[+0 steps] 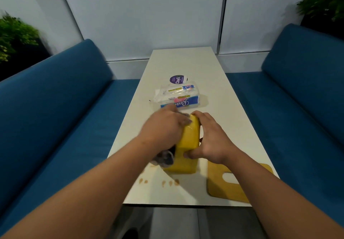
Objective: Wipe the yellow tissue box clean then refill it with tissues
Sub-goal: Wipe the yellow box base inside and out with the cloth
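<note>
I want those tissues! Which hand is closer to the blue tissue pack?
The left hand. Its fingertips reach almost to the blue tissue pack. The right hand is farther back, gripping the yellow tissue box.

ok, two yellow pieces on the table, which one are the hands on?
The yellow tissue box, mid-table: left hand and right hand flank it. The flat yellow panel with the slot lies untouched near the right edge.

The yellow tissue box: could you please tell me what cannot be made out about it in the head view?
- Yellow tissue box, head view: its left side is hidden by the left hand.
- Cloth: motion-blurred, mostly under that hand.
- Right face: covered by the right hand.
- Box interior: not visible.
</note>
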Tool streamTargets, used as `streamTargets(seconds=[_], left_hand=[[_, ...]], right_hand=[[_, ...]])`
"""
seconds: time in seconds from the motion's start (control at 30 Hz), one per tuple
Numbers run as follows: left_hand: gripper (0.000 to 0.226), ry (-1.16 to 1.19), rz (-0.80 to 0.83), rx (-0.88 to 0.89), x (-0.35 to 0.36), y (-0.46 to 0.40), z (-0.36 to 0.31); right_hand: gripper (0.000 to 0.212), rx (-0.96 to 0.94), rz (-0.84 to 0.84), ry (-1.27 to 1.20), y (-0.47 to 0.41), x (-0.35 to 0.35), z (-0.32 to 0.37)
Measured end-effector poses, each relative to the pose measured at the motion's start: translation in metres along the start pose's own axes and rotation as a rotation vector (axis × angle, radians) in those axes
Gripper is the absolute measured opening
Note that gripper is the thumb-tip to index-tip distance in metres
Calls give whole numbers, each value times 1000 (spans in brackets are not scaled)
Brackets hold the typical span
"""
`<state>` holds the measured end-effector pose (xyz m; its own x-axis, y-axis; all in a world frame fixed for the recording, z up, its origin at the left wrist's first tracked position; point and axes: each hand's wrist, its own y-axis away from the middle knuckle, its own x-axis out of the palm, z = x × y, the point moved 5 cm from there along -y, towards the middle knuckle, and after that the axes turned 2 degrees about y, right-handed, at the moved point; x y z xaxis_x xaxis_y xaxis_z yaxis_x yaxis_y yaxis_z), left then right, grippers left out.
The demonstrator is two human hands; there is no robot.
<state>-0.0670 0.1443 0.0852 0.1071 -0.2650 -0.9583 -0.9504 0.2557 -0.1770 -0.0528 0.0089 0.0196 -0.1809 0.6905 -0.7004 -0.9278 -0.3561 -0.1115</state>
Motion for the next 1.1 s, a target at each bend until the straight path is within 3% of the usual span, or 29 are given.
streamTargets(seconds=[0.1,0.27,0.57,0.73,0.87,0.97,1.1], left_hand=[[32,-37,-20,-166,-8,2,24],[31,-29,-7,114,11,2,-41],[29,258,-141,-382,3,20,91],[28,513,-213,-486,20,36,98],[27,619,-239,-474,25,36,91],[26,616,-258,-427,21,39,91],[23,608,-383,-505,12,52,123]], right_hand=[[121,8,5,35,2,2,2],[126,6,-3,-6,-1,1,1],[121,-9,42,50,2,0,6],[125,-75,115,453,-12,-7,37],[119,-93,126,721,-32,12,71],[122,-69,149,656,-35,2,65],[114,-82,33,280,-26,-43,30]])
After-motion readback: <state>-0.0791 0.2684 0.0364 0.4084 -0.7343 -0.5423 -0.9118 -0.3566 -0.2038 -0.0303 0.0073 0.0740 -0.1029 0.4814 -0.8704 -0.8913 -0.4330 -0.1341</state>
